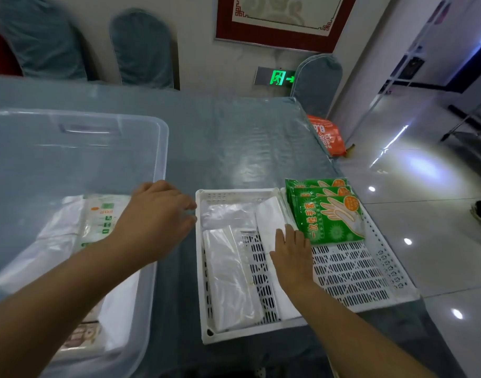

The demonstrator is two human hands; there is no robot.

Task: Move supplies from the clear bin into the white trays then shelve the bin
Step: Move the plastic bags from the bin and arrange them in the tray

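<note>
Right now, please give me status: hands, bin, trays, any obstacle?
Left hand open above clear bin edge, holding nothing. Right hand flat on white trays. Supplies remain in bin. Green glove packs already in right tray. No obstacle.

On the desk the bin stood to the left, with packets lying in it. Two trays sat side by side to its right: the near tray held flat bags, and the far-right tray carried stacked glove packs at its back end.
</note>
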